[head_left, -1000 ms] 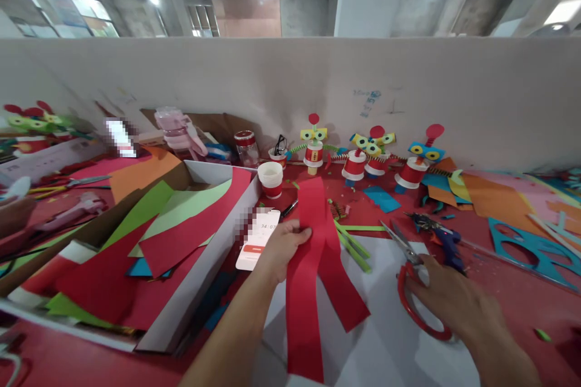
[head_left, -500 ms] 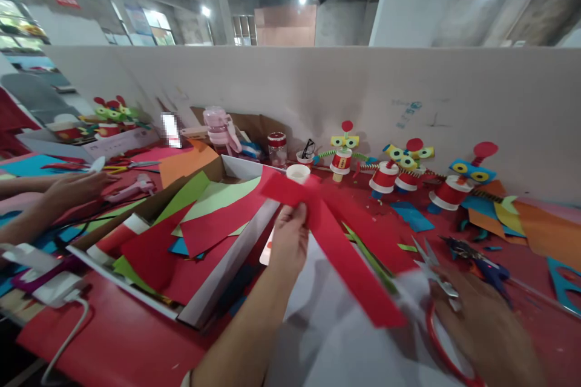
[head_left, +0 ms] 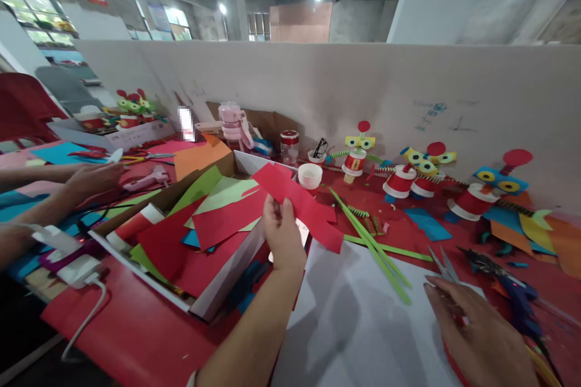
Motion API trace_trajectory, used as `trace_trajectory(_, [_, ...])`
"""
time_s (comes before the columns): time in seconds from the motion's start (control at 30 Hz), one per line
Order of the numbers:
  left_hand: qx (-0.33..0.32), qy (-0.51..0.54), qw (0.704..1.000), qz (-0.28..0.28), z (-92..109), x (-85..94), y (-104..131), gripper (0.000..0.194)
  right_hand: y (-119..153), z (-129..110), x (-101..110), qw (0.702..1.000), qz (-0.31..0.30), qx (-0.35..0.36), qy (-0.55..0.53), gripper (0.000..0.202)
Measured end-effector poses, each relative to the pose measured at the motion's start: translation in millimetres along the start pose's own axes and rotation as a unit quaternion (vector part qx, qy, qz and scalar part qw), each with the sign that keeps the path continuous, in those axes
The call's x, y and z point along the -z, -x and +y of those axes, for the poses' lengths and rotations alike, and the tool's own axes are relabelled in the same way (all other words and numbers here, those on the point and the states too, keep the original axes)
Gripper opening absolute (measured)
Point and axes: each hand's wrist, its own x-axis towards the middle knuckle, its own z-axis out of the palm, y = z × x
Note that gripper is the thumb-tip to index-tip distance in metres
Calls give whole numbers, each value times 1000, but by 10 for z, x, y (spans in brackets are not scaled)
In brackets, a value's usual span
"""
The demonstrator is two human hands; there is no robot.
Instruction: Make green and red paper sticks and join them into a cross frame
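Left hand (head_left: 284, 236): fingers closed, pinching flat, strip-like red paper (head_left: 308, 205). At its four o'clock, the right hand (head_left: 476, 323) curls its fingers around pointed metal scissors (head_left: 450, 266).

Soft shadows across the white paper (head_left: 372, 326)

The red table (head_left: 136, 326) carries a box (head_left: 231, 285), a white sheet (head_left: 358, 326) (partly shadowed) and blue paper (head_left: 428, 224).

Scissors (head_left: 447, 264) partly hidden; phone (head_left: 302, 231) mostly covered
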Motion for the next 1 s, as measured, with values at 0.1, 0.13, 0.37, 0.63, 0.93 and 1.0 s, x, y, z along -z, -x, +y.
trace_trajectory(0.1, [13,-20,999,-33,-52,-51,174,32,67,-85,-35,997,-30,21,-75,40])
trace_trajectory(0.13, [34,-21,997,-69,-53,-66,238,30,98,-119,-57,993,-42,34,-101,41])
trace_trajectory(0.37, [369,68,805,-459,103,-94,693,29,228,-202,-235,984,0,140,-111,71])
trace_trajectory(0.63, [295,106,657,-686,196,39,433,36,128,-64,-33,933,83,350,27,42])
trace_trajectory(0.93, [233,-293,613,-696,382,77,135,37,130,-78,-132,932,-18,343,118,60])
trace_trajectory(1.0, [174,-396,592,-680,305,86,145,41,160,-123,-192,930,-51,339,134,61])
